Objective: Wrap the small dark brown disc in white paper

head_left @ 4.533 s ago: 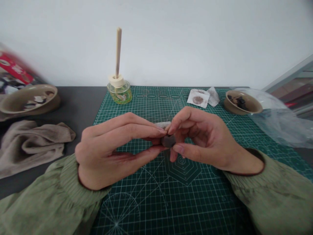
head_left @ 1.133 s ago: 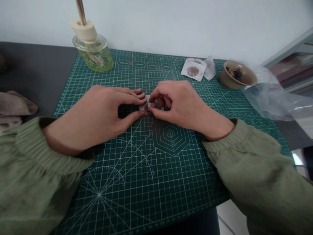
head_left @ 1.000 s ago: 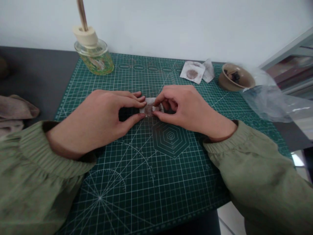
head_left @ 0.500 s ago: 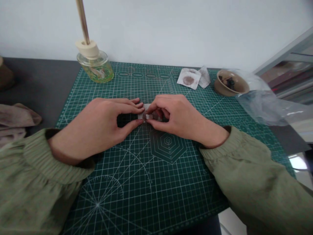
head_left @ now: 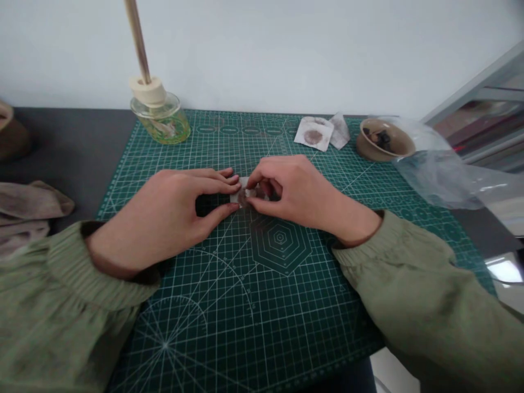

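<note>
Being pinched between the fingers of the left hand [head_left: 167, 204] and right hand [head_left: 292, 191], a white paper [head_left: 244, 181] is folded around a brown lump [head_left: 243, 197]; a second paper [head_left: 311, 132] is left lying open.

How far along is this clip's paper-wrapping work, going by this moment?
Looks done: a white paper square with a round brown patch lies set aside. In hand: the left hand and right hand pinch a small white paper around a brownish lump. Apparently left: dark pieces lie in the ceramic bowl.
</note>
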Demonstrator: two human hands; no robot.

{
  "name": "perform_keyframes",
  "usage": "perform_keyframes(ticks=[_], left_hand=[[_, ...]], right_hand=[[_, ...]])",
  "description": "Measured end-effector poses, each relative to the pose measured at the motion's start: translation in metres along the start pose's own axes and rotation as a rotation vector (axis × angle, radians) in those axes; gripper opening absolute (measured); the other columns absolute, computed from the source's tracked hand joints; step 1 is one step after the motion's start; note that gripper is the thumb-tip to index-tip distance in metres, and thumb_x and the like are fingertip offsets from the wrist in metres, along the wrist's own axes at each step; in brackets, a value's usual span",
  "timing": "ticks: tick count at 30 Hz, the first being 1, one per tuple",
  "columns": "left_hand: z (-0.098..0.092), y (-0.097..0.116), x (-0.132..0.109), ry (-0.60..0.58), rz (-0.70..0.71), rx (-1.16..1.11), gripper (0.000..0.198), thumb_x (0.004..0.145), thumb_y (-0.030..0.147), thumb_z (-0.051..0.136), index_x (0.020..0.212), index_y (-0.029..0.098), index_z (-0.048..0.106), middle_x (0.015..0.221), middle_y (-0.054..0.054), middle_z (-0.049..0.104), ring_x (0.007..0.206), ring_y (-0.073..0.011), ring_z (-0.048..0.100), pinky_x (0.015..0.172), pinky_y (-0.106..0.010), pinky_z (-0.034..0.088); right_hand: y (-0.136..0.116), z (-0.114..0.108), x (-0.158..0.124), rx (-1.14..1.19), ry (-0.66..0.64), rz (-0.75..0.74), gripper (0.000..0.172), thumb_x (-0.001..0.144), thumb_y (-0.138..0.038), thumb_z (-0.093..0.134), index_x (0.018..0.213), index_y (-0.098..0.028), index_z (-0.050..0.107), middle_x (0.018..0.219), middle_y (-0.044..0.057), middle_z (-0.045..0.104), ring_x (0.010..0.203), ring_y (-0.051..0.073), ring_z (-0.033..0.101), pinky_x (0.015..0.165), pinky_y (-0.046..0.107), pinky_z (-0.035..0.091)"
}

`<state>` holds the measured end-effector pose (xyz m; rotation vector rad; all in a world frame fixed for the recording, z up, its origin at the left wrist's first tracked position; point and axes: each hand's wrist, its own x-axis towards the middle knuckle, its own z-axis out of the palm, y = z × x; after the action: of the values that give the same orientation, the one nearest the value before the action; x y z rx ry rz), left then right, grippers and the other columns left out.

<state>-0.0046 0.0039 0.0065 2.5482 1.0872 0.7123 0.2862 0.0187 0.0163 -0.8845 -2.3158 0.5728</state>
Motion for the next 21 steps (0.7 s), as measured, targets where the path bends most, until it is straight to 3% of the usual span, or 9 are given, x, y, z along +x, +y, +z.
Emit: perform_keyframes(ticks=[2,4,6,8,11,15,21], left_hand=[[0.001,0.0,-0.001,0.018,0.025,-0.005,0.033,0.119,0.05,0.081,0.143,0.033,0.097,0.151,-0.008,0.095,0.142,-0.0417,0.092,0.133,-0.064,0.074],[0.001,0.004,-0.001,0.076,0.04,-0.043,0.033,0.12,0.049,0.082,0.145,0.03,0.093,0.151,-0.011,0.093,0.135,-0.0397,0.093,0.124,-0.06,0.078],[-0.001,0.012,0.0,0.208,0.055,-0.127,0.034,0.116,0.046,0.091,0.144,0.028,0.088,0.141,-0.012,0.093,0.127,-0.0364,0.093,0.112,-0.052,0.08],[-0.003,0.023,0.0,0.316,0.066,-0.214,0.024,0.115,0.041,0.093,0.134,0.029,0.086,0.128,-0.008,0.093,0.118,-0.0316,0.092,0.104,-0.046,0.079],[-0.004,0.039,-0.004,0.376,0.095,-0.315,0.015,0.118,0.028,0.09,0.131,0.03,0.084,0.123,-0.005,0.093,0.112,-0.0258,0.091,0.1,-0.041,0.079],[-0.005,0.052,-0.011,0.42,0.121,-0.348,0.018,0.118,0.018,0.09,0.132,0.028,0.083,0.122,-0.005,0.093,0.11,-0.0226,0.092,0.099,-0.036,0.079],[-0.009,0.058,-0.011,0.442,0.139,-0.352,0.017,0.118,0.014,0.091,0.129,0.025,0.083,0.12,-0.003,0.093,0.106,-0.0174,0.092,0.094,-0.028,0.078]], right_hand=[[-0.006,0.0,0.001,0.165,0.004,0.034,0.004,0.098,-0.018,0.091,0.099,-0.017,0.087,0.086,-0.001,0.08,0.072,0.013,0.067,0.073,0.029,0.051],[-0.012,-0.001,0.0,0.39,0.05,0.15,0.015,0.098,-0.024,0.098,0.107,-0.017,0.088,0.083,-0.002,0.083,0.065,0.013,0.07,0.064,0.026,0.053],[-0.016,-0.002,0.0,0.636,0.1,0.214,0.028,0.093,-0.022,0.107,0.11,-0.018,0.087,0.085,-0.001,0.087,0.065,0.013,0.077,0.059,0.023,0.057],[-0.018,-0.001,-0.001,0.891,0.095,0.197,0.035,0.09,-0.015,0.111,0.113,-0.018,0.085,0.093,0.001,0.092,0.07,0.015,0.086,0.062,0.021,0.065],[-0.019,0.001,-0.002,1.148,0.015,0.122,0.043,0.089,0.0,0.108,0.119,-0.02,0.085,0.101,0.002,0.097,0.081,0.017,0.096,0.073,0.02,0.075],[-0.023,0.003,-0.007,1.234,-0.032,0.083,0.05,0.092,0.01,0.102,0.129,-0.021,0.086,0.113,0.004,0.1,0.096,0.018,0.101,0.088,0.022,0.079],[-0.03,0.0,-0.013,1.219,-0.017,0.092,0.062,0.085,0.009,0.11,0.132,-0.022,0.086,0.113,0.004,0.1,0.097,0.021,0.102,0.088,0.021,0.079]])
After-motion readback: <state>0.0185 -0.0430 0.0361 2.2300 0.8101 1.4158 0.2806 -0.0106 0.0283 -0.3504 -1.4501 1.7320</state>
